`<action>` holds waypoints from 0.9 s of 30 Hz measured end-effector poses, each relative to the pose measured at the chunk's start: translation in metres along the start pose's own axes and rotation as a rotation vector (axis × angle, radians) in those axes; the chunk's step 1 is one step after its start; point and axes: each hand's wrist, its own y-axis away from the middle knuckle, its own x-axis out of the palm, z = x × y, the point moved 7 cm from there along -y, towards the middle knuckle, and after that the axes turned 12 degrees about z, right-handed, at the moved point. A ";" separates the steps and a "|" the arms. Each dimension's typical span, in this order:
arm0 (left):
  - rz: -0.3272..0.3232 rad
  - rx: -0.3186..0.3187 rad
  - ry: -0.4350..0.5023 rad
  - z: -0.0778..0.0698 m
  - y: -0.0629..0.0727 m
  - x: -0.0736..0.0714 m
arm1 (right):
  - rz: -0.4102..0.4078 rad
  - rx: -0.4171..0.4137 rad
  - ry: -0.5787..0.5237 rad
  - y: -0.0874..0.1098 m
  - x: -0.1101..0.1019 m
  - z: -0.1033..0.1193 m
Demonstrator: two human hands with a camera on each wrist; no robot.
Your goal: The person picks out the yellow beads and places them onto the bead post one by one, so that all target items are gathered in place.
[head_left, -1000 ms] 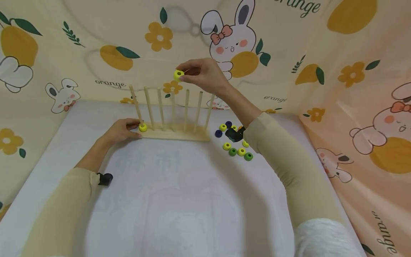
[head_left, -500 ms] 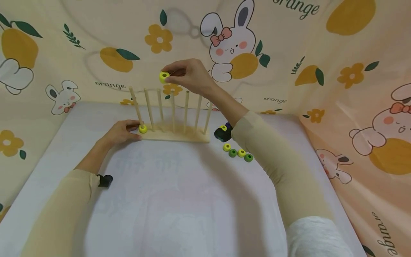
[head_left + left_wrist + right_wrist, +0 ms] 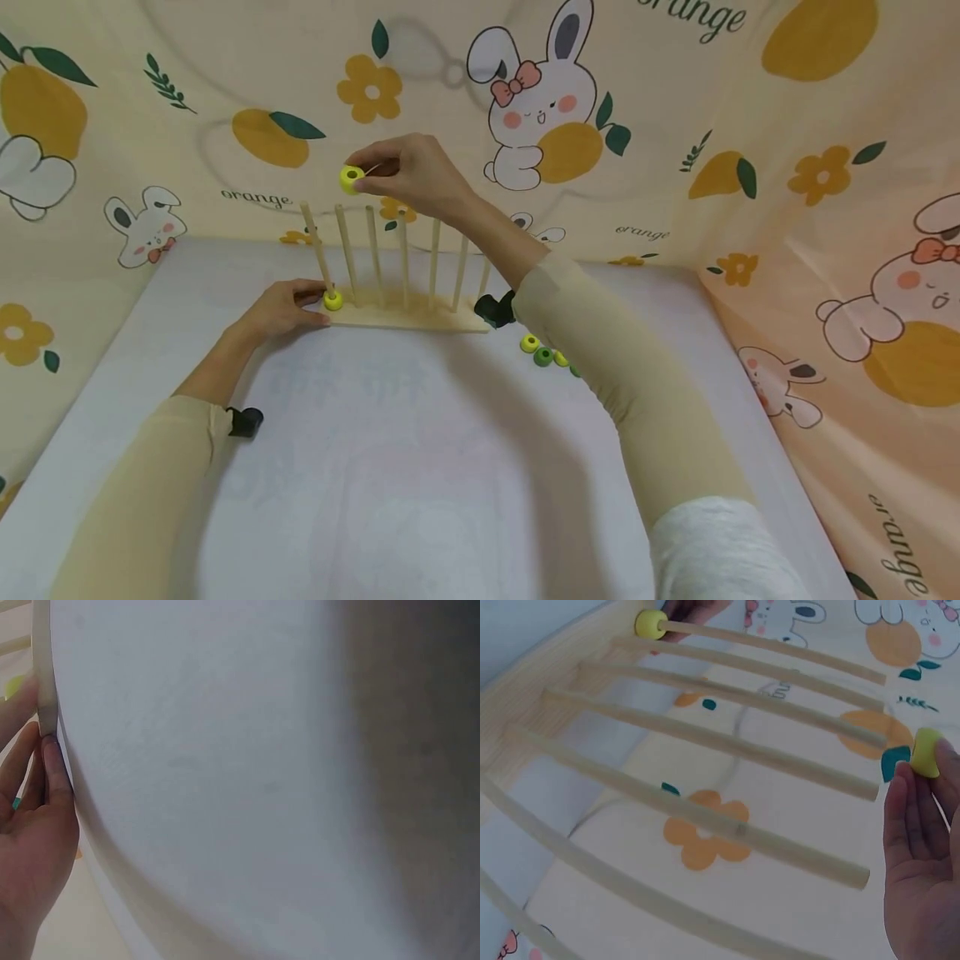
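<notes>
My right hand (image 3: pixel 423 175) pinches a yellow bead (image 3: pixel 351 179) between thumb and fingertips, its hole facing up. The bead is in the air above the tops of the left pegs, apart from them. A wooden peg rack (image 3: pixel 408 319) stands on the table with a row of upright pegs. At the bottom of its leftmost peg (image 3: pixel 317 248) sits another yellow bead (image 3: pixel 651 625). My left hand (image 3: pixel 276 308) grips the left end of the rack's base, thumb and fingers at its edge; the left wrist view shows the fingers against the board (image 3: pixel 45 667).
Right of the rack lie loose beads, among them a yellow one (image 3: pixel 529 342) and a green one (image 3: pixel 543 357); my right forearm (image 3: pixel 600 367) hides others. A printed cloth (image 3: pixel 420 50) hangs behind the white table (image 3: pixel 375 467).
My right hand has moved left with the yellow bead, from above the middle pegs to above the left ones. My left hand has stayed at the rack's end.
</notes>
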 end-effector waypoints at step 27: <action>0.024 0.000 0.003 -0.002 0.002 -0.001 | 0.133 0.030 0.110 -0.039 0.044 0.017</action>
